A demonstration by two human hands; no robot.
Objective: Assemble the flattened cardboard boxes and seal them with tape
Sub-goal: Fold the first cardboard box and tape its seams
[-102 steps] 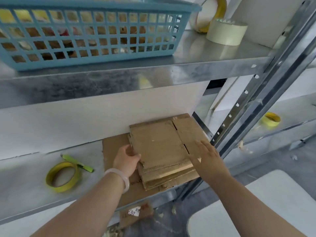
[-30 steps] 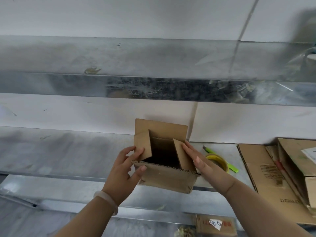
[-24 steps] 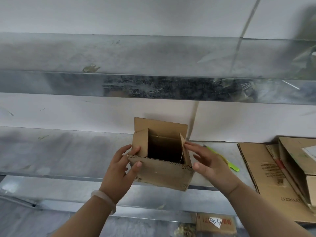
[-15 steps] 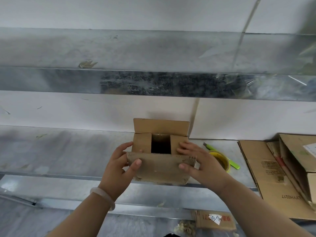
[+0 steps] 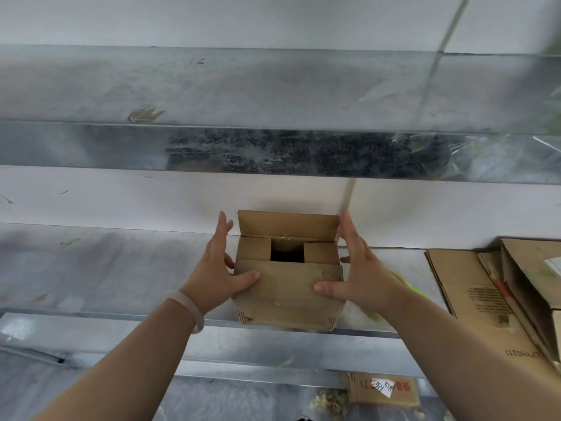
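1. Grip: left hand [image 5: 217, 268] and right hand [image 5: 362, 268] flank the cardboard box [image 5: 288, 302]. Fingers lie straight and spread along its side walls, and thumbs lie flat on the near flap [image 5: 285, 276]. Neither hand curls round anything.
2. Task item: the box stands upright at the front lip of the metal shelf [image 5: 106, 268], at 12 o'clock from the wearer. Its side flaps are folded inward with a dark gap between them. The near flap is pressed down over them and the far flap [image 5: 288, 223] stands upright.
3. Handling (judged): light corrugated board, stiff in the walls, springy at the creases. The flaps are likely to lift if released. Hold it by opposite walls, or press where the flaps meet; a hard squeeze would buckle it.
4. Progress (judged): top closure is under way, with no tape visible on the box.
5. Surroundings: flattened cartons [image 5: 473, 299] at 3 o'clock of the box. A yellow-green item [image 5: 408, 284], probably a tape roll, at 4 o'clock, mostly hidden behind the right wrist. An upper shelf [image 5: 303, 153] at 12 o'clock. A labelled carton [image 5: 382, 388] below at 5 o'clock.
6. Obstruction: the wall stands near behind the far flap, and the right forearm covers the presumed tape.
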